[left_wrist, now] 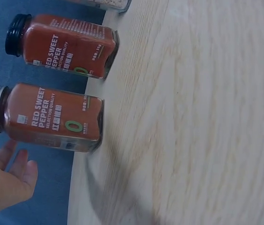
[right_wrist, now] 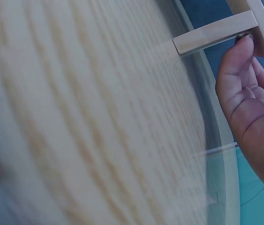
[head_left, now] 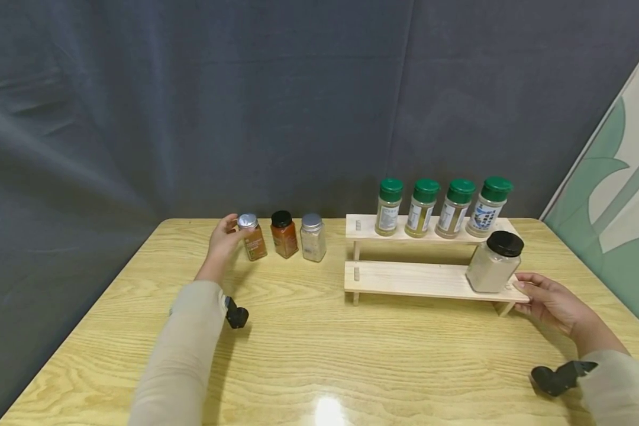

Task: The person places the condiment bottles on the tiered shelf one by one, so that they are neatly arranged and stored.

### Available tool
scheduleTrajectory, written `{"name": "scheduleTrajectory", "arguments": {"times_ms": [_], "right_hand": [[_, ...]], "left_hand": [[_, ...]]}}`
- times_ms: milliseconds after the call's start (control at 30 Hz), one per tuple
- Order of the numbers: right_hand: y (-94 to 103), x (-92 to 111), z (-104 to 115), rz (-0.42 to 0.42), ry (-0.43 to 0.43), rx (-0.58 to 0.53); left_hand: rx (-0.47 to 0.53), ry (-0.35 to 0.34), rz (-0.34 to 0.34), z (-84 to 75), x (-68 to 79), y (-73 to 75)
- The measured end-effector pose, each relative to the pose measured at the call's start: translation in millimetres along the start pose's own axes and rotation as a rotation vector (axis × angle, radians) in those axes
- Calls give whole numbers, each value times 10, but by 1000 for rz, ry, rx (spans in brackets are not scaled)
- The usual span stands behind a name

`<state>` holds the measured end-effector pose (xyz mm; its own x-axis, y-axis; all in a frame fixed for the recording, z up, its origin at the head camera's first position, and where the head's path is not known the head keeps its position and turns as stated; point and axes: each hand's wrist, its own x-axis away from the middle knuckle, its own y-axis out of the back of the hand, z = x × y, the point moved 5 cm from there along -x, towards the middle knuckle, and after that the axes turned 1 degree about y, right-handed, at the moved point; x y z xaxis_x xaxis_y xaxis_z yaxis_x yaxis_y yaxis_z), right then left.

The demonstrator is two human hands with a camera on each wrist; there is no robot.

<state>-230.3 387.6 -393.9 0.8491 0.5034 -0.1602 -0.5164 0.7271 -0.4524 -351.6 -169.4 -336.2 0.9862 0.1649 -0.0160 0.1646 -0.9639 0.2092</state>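
Note:
My left hand [head_left: 225, 241] is at the leftmost spice jar [head_left: 255, 245], a silver-lidded one labelled red sweet pepper. In the left wrist view, thumb and relaxed fingers [left_wrist: 17, 164] spread to either side of its lid. A black-lidded red sweet pepper jar [head_left: 284, 238] stands just right of it, then a silver-lidded jar [head_left: 313, 241] of pale contents. At the right, my right hand [head_left: 551, 305] grips the lower right end of a two-tier wooden spice rack [head_left: 404, 279], with the thumb against the wood in the right wrist view.
Several green-lidded shakers [head_left: 419, 210] line the rack's upper tier. A large black-lidded jar [head_left: 490, 269] of pale powder stands on the lower tier's right end, close to my right hand. A dark curtain [head_left: 277, 118] hangs behind the wooden table [head_left: 309, 355].

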Motion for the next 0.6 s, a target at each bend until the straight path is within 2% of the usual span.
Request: {"name": "scheduleTrajectory", "arguments": {"times_ms": [367, 600], "right_hand": [[10, 7, -32, 0, 8, -2], [-5, 10, -25, -14, 2, 34]], "left_hand": [[-19, -15, -9, 150, -74, -84], [2, -14, -15, 184, -105, -104]]}}
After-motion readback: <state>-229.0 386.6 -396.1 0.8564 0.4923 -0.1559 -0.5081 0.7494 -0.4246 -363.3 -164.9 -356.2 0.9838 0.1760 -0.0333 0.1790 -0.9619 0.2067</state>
